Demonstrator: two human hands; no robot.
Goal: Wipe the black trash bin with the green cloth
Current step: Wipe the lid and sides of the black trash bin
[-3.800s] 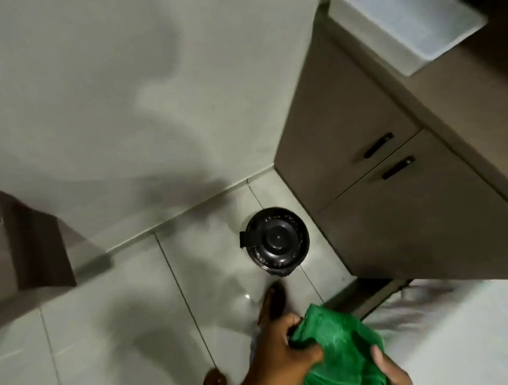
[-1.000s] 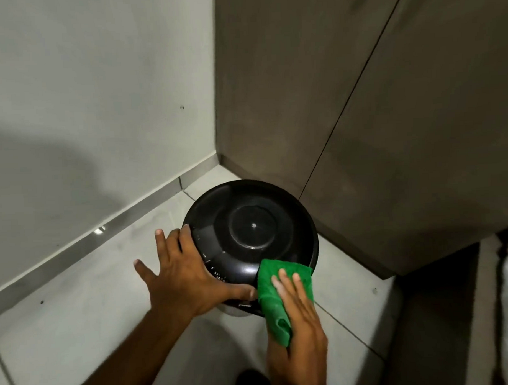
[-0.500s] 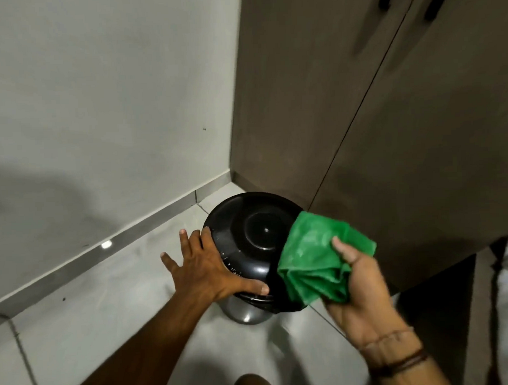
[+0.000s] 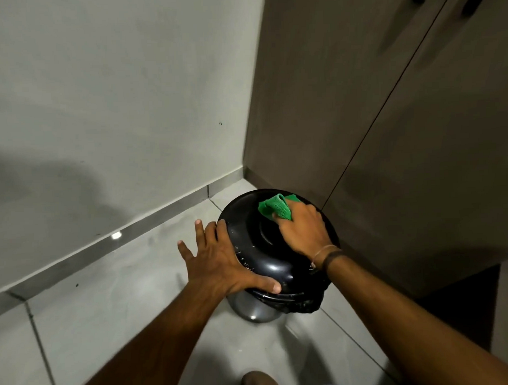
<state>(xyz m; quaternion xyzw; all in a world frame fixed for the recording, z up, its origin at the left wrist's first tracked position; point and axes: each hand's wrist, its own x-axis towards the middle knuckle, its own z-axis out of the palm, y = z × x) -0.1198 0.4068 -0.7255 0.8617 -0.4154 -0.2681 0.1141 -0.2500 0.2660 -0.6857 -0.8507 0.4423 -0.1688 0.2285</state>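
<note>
Leftmost, a grey wall (image 4: pixel 99 97) meets the tiled floor (image 4: pixel 101 307) along a glossy skirting strip (image 4: pixel 110 243) that carries one bright glint. Left hand (image 4: pixel 217 260): fingers straight and spread, palm flat against the left flank of the lid, thumb laid along the near rim; it grips nothing. Black trash bin (image 4: pixel 248 221): stands upright on the floor in the corner where the wall meets the cabinet, near both, with its domed lid on. Below the lid a rounded metallic body (image 4: pixel 251 307) shows, and a black liner (image 4: pixel 314 302) bunches out under the rim on the near right side. Green cloth (image 4: pixel 276 208): crumpled, lying on the far part of the lid top, its edge sticking out beyond the fingertips. Right hand (image 4: pixel 303 231): back of the hand facing the camera, fingers bent down over the cloth and pressing it onto the lid; a thin band (image 4: pixel 327 254) circles the wrist. Rightmost, two brown cabinet doors (image 4: pixel 418 157) fill the frame, with dark handles (image 4: pixel 470 0) at the top edge.
</note>
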